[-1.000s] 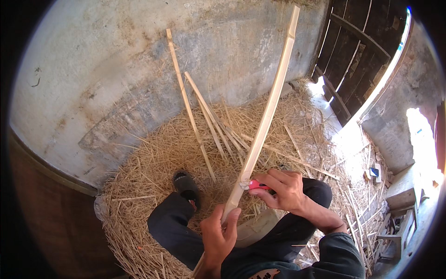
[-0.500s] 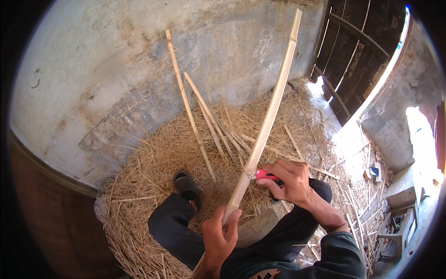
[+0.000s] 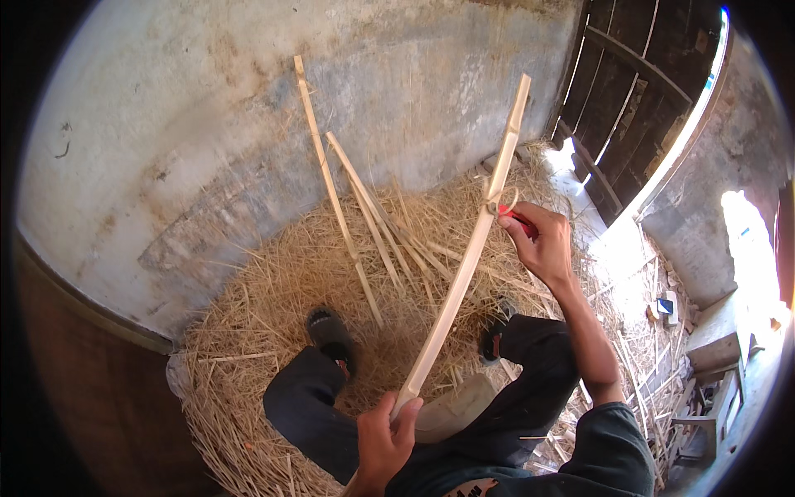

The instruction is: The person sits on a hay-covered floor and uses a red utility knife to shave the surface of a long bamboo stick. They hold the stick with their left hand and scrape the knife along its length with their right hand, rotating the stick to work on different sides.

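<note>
A long pale bamboo strip (image 3: 458, 290) slants up and away from me, its far end toward the wall. My left hand (image 3: 387, 435) is closed round its near end, low in the view. Farther up the strip, my right hand (image 3: 538, 236) grips a red utility knife (image 3: 518, 220). The knife's tip meets the strip's right edge, its blade hidden. A thin curled shaving (image 3: 512, 199) stands up from the strip at that spot.
Several bamboo strips (image 3: 335, 190) lean on the stained wall (image 3: 207, 141). Straw and shavings (image 3: 248, 331) cover the floor round my sandalled feet. A dark plank door (image 3: 633, 99) stands at far right, a wooden stool (image 3: 704, 422) at right.
My right hand with the knife has moved up and away along the strip, and a shaving curls there. The strip's far end has dropped lower in view. My left hand has shifted slightly down.
</note>
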The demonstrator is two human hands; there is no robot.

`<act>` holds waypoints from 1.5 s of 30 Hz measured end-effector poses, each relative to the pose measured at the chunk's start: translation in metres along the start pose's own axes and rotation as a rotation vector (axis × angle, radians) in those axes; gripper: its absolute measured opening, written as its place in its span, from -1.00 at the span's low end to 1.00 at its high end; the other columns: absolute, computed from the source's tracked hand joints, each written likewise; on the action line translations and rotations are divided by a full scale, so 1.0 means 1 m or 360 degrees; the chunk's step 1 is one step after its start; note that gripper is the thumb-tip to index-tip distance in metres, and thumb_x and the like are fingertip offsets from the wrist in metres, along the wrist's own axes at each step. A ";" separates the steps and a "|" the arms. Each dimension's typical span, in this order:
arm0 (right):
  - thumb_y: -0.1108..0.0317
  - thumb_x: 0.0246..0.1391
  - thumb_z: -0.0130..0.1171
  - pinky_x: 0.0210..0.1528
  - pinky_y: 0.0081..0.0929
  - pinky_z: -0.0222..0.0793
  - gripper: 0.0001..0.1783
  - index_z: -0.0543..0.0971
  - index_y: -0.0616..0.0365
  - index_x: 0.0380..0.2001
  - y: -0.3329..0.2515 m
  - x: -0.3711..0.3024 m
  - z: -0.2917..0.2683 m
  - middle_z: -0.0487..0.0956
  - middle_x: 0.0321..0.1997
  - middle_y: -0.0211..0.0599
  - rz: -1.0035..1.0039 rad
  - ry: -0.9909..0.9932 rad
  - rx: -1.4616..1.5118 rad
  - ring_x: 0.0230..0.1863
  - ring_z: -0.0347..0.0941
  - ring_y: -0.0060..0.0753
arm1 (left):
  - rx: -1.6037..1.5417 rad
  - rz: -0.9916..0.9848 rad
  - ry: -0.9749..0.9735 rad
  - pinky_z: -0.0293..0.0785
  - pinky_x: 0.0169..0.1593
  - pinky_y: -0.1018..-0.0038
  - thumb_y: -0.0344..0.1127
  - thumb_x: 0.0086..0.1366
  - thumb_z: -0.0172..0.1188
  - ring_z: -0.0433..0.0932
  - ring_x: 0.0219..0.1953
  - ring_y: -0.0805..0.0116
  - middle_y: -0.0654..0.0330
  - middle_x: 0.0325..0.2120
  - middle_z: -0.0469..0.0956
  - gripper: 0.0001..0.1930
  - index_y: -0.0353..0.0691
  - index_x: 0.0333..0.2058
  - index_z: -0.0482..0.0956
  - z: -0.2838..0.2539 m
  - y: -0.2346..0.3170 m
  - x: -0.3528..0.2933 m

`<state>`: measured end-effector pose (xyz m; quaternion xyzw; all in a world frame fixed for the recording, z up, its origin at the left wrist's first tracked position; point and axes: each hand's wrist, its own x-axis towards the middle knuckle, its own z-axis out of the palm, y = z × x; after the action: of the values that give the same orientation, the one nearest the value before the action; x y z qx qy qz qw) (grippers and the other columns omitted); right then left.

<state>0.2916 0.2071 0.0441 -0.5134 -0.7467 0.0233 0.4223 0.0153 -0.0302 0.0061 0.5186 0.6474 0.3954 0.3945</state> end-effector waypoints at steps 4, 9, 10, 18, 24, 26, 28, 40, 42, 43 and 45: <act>0.08 0.34 0.37 -0.44 -0.42 0.47 -0.69 0.83 0.06 -0.09 0.046 0.035 -0.007 0.75 -0.44 -0.24 0.0304 0.0043 -0.0081 -0.52 0.61 -0.42 | 0.0005 -0.0019 -0.0028 0.24 -0.51 0.45 -0.19 0.45 0.38 0.33 -0.57 0.64 0.25 -0.69 0.43 -0.70 -0.40 -0.24 0.67 -0.003 -0.017 -0.015; -0.04 0.40 0.29 -0.46 -0.30 0.31 -0.59 0.80 0.09 -0.09 0.046 0.040 -0.004 0.62 -0.59 -0.30 0.0267 0.0043 -0.0177 -0.57 0.45 -0.50 | -0.0043 -0.0163 -0.0095 0.22 -0.49 0.47 -0.17 0.44 0.38 0.31 -0.54 0.67 0.29 -0.67 0.41 -0.69 -0.40 -0.22 0.68 -0.008 -0.027 -0.023; -0.05 0.44 0.23 -0.45 -0.29 0.31 -0.58 0.78 0.10 -0.10 0.050 0.042 -0.005 0.60 -0.57 -0.39 0.0266 -0.0002 -0.0205 -0.57 0.42 -0.53 | -0.0066 -0.0154 -0.0114 0.22 -0.48 0.48 -0.18 0.44 0.38 0.31 -0.53 0.68 0.30 -0.66 0.41 -0.69 -0.39 -0.22 0.68 -0.010 -0.028 -0.021; -0.17 0.59 -0.11 -0.51 -0.60 0.01 -0.43 0.63 0.12 -0.05 0.075 0.035 0.004 0.19 -0.53 -0.66 0.0850 -0.0533 0.1572 -0.57 0.07 -0.74 | -0.0102 -0.0224 -0.0215 0.27 -0.46 0.48 -0.15 0.43 0.40 0.36 -0.52 0.65 0.32 -0.62 0.48 -0.69 -0.35 -0.23 0.68 -0.024 -0.037 -0.009; -0.12 0.58 -0.06 -0.54 -0.59 0.01 -0.51 0.61 0.09 -0.01 0.051 0.017 0.013 0.25 -0.51 -0.64 0.0689 -0.0408 0.1330 -0.59 0.08 -0.74 | 0.0028 -0.0074 -0.0090 0.32 -0.50 0.41 -0.12 0.46 0.39 0.45 -0.64 0.48 0.19 -0.67 0.52 -0.66 -0.35 -0.27 0.63 -0.012 -0.026 0.014; -0.04 0.55 0.07 -0.52 -0.59 0.13 -0.59 0.63 0.08 0.00 0.035 0.007 0.013 0.39 -0.50 -0.55 0.0446 -0.0365 0.1088 -0.59 0.20 -0.71 | 0.0088 -0.0054 -0.0043 0.30 -0.52 0.40 -0.12 0.47 0.38 0.45 -0.66 0.44 0.17 -0.68 0.51 -0.66 -0.35 -0.28 0.63 -0.011 -0.021 0.022; 0.04 0.47 0.21 -0.45 -0.54 0.32 -0.66 0.65 0.09 -0.01 0.000 -0.009 0.009 0.54 -0.42 -0.41 0.0159 -0.0329 0.0740 -0.55 0.39 -0.61 | 0.0047 -0.0002 0.0012 0.27 -0.53 0.40 -0.13 0.48 0.36 0.43 -0.66 0.47 0.17 -0.68 0.49 -0.67 -0.34 -0.28 0.62 -0.010 -0.015 0.028; 0.12 0.13 0.54 -0.56 -0.36 0.47 -0.59 0.71 0.10 -0.05 -0.070 -0.079 0.016 0.60 -0.42 -0.39 -0.0605 -0.0276 0.0445 -0.54 0.58 -0.32 | -0.0325 0.0184 -0.0190 0.20 -0.48 0.42 -0.10 0.62 0.16 0.27 -0.54 0.62 0.30 -0.65 0.35 -0.61 -0.31 -0.32 0.49 -0.003 0.010 0.044; 0.13 0.11 0.55 -0.56 -0.37 0.45 -0.58 0.71 0.11 -0.05 -0.073 -0.078 0.013 0.57 -0.44 -0.40 -0.0638 -0.0249 0.0449 -0.55 0.56 -0.34 | -0.0359 0.0189 -0.0235 0.18 -0.48 0.41 -0.09 0.64 0.12 0.26 -0.54 0.60 0.29 -0.65 0.33 -0.60 -0.31 -0.32 0.47 -0.002 0.009 0.045; 0.13 0.10 0.55 -0.56 -0.37 0.44 -0.57 0.71 0.12 -0.05 -0.074 -0.079 0.012 0.56 -0.45 -0.40 -0.0643 -0.0253 0.0451 -0.56 0.55 -0.34 | -0.0384 0.0187 -0.0253 0.17 -0.48 0.40 -0.08 0.65 0.10 0.26 -0.54 0.60 0.29 -0.65 0.32 -0.59 -0.31 -0.32 0.46 -0.001 0.009 0.046; 0.13 0.10 0.56 -0.56 -0.37 0.43 -0.57 0.71 0.13 -0.05 -0.077 -0.080 0.011 0.54 -0.46 -0.40 -0.0650 -0.0251 0.0459 -0.57 0.53 -0.35 | -0.0423 0.0174 -0.0302 0.14 -0.47 0.42 -0.06 0.67 0.03 0.23 -0.54 0.61 0.34 -0.63 0.30 -0.59 -0.29 -0.30 0.46 0.000 0.009 0.046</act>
<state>0.2362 0.1125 0.0244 -0.2832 -0.8544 0.0837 0.4276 0.0116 0.0165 0.0101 0.5313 0.5201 0.4478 0.4968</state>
